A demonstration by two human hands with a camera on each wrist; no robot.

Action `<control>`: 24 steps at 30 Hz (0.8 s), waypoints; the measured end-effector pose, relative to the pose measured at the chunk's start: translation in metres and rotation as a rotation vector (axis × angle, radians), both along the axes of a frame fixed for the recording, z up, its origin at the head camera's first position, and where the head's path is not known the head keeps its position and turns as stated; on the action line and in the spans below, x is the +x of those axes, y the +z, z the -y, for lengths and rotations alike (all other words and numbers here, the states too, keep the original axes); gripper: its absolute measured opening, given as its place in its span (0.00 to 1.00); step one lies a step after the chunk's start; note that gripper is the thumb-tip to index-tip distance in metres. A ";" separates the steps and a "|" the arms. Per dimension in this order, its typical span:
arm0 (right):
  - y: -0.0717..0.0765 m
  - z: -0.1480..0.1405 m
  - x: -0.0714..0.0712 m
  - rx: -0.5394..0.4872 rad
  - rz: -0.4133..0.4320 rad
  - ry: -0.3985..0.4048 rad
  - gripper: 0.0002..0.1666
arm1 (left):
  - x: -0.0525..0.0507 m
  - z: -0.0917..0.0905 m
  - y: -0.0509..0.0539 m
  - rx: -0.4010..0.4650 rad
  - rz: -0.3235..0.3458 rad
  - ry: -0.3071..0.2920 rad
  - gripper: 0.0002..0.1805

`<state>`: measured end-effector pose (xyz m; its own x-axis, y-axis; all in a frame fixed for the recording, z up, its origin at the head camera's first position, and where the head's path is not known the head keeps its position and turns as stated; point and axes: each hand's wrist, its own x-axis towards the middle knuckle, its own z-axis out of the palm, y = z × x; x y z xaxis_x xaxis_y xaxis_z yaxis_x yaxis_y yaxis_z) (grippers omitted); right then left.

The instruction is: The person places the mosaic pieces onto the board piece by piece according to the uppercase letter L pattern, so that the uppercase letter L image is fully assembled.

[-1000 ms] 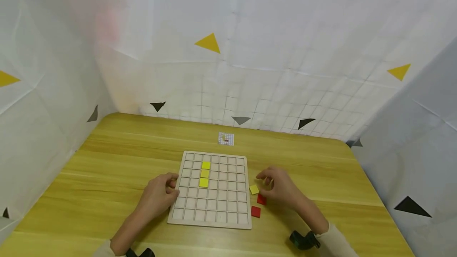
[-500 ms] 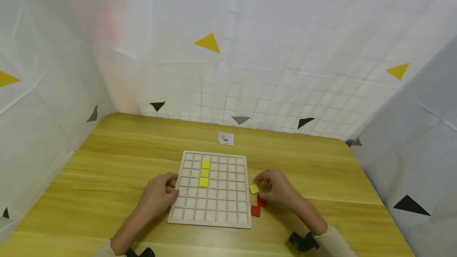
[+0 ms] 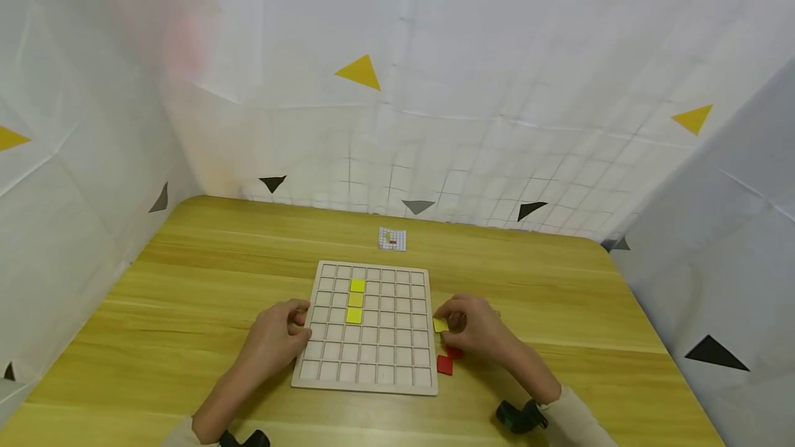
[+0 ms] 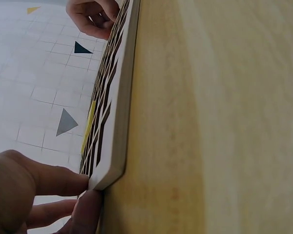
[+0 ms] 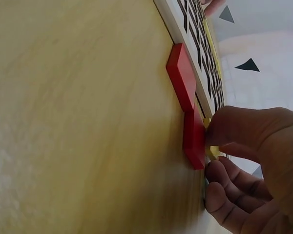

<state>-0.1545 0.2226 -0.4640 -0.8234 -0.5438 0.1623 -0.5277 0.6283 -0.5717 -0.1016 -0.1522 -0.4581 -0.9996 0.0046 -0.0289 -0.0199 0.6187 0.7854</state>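
Observation:
In the head view a pale wooden grid board [image 3: 366,388] lies on the table with three yellow tiles [image 3: 355,300] in one column. My left hand [image 3: 275,336] rests its thumb and fingertips against the board's left edge, spaced apart along it. Beside the board's right edge my right hand [image 3: 475,326] pinches a loose yellow tile [image 3: 440,325] between thumb and finger, low at the table. Two red tiles lie near that hand: one [image 3: 444,365] close to the board, the other [image 3: 455,352] partly hidden under the hand. They touch at a corner in the right wrist view.
A small printed card [image 3: 393,239] with a coloured grid pattern lies behind the board. White sheets with triangles [image 3: 359,72] stand around the wooden table [image 3: 205,274] at the back and sides.
My right hand has moved slightly left and its thumb and finger have closed in on the loose yellow tile. The left hand and the board stay where they were.

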 end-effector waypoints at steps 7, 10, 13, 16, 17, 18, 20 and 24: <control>0.003 0.000 -0.001 0.003 -0.003 -0.044 0.15 | -0.001 0.000 -0.001 -0.005 -0.004 -0.003 0.24; 0.003 -0.001 -0.001 0.006 -0.012 -0.063 0.15 | -0.001 -0.001 -0.001 -0.004 -0.004 -0.001 0.24; 0.003 -0.003 -0.002 0.004 -0.025 -0.065 0.16 | -0.001 -0.001 0.000 0.000 -0.006 -0.002 0.24; 0.003 -0.004 -0.002 -0.015 -0.035 -0.054 0.16 | -0.001 -0.001 0.001 0.006 -0.005 -0.006 0.24; 0.003 -0.004 -0.003 -0.025 -0.039 -0.044 0.16 | -0.001 -0.001 0.001 0.005 -0.005 -0.006 0.24; 0.002 -0.004 -0.003 -0.033 -0.046 -0.033 0.16 | -0.001 0.000 0.000 0.005 -0.004 -0.004 0.24; 0.001 -0.004 -0.004 -0.048 -0.050 -0.012 0.17 | 0.000 0.000 0.000 0.004 -0.005 -0.001 0.24; 0.001 -0.004 -0.005 -0.051 -0.046 0.001 0.17 | 0.000 0.000 -0.001 0.003 -0.009 0.000 0.24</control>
<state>-0.1593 0.2268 -0.4631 -0.8138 -0.5346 0.2278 -0.5549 0.5983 -0.5781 -0.1013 -0.1526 -0.4591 -0.9998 0.0051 -0.0203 -0.0129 0.6162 0.7875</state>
